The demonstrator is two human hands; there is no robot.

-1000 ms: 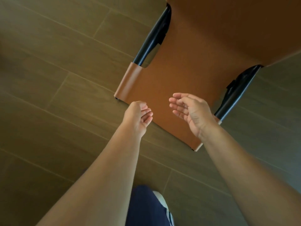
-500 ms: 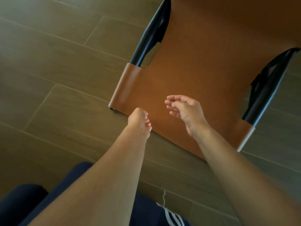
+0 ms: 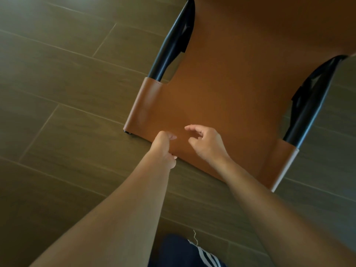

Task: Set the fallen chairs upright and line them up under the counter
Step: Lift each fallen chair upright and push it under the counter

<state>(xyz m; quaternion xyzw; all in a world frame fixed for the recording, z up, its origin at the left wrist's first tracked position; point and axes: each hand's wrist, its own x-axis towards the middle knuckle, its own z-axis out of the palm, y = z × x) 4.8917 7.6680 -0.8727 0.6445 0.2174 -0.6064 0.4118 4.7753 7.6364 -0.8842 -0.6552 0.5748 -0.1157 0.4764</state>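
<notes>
The chair (image 3: 231, 89) is lying tipped over on the tiled floor (image 3: 67, 93), filling the far right of the view, with its tan leather back panel facing up and its top edge pointing toward the person. Two black frame tubes are running out of the leather sleeves at the panel's corners, one at the far left (image 3: 169, 47) and one at the right (image 3: 306, 112). The left end of the top edge is resting near a grout line, and a small dark foot cap is showing under that corner. The left hand (image 3: 163, 149) is reaching in from the near side and sitting right on the near edge of the leather, a little left of its middle. Its fingers (image 3: 173, 157) are curling tightly with the thumb lying over the panel, but I cannot tell whether they are actually grasping the edge or only closing beside it. The right hand (image 3: 207, 144) is hovering just beside the left one, over the leather panel. Its fingers (image 3: 192, 128) are loosely spread and released, holding nothing, and whether they are brushing the leather is not clear. Both bare forearms are stretching in from the near edge. Between them, a dark blue trouser leg (image 3: 179, 251) with white stripes is showing at the bottom.
</notes>
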